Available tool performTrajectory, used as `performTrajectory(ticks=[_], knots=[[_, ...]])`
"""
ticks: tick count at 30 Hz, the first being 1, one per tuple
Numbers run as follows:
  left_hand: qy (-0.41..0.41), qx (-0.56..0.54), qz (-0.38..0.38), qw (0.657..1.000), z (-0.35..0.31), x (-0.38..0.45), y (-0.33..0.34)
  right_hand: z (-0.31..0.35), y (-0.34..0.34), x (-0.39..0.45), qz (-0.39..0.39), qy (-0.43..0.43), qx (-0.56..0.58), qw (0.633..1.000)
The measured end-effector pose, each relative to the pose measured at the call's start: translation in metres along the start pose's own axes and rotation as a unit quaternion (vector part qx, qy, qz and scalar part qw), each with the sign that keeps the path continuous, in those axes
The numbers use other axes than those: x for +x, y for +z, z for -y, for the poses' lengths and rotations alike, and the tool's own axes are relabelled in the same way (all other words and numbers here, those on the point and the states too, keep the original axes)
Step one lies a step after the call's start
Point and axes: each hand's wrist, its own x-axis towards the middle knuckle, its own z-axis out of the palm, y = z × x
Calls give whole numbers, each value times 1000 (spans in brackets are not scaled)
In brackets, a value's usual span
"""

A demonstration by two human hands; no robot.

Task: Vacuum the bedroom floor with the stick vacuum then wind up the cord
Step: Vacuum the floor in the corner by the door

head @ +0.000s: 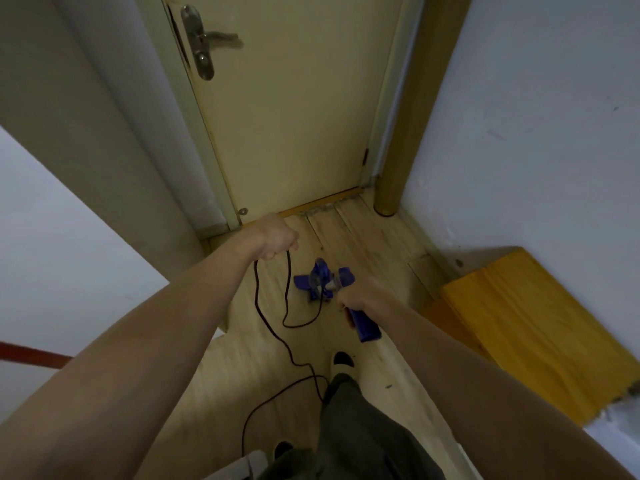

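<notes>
The blue stick vacuum (320, 278) stands on the wooden floor in front of the closed door, seen almost end-on from above. My right hand (360, 297) grips its blue handle (365, 327). My left hand (278, 239) is raised to the left of the vacuum and holds the black cord (287, 289). From that hand the cord hangs in a loop toward the vacuum body, and another strand trails down the floor past my feet.
A cream door (294, 116) with a metal lever handle (207, 43) is shut straight ahead. White walls close in on both sides. A yellow wooden board (519, 327) lies by the right wall. My foot (343, 362) stands beside the trailing cord.
</notes>
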Motion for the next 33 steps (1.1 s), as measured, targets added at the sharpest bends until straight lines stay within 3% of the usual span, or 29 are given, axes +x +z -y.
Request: performTrajectory(ticks=[7,23,28,33], knots=[[13,3,-13,1000,-3,15,-6,8,-7,41,-24,-6,-47,999],[-97,-83,-70,989,-22,121,-5,102,-91,192,-40,-77,-59,994],[-142,-143,-77,976,-22,139,5,127,-107,222,-26,-85,-73,993],[-176,-271,-90,942,-23,148,11,136,-106,230,-18,-89,-64,994]])
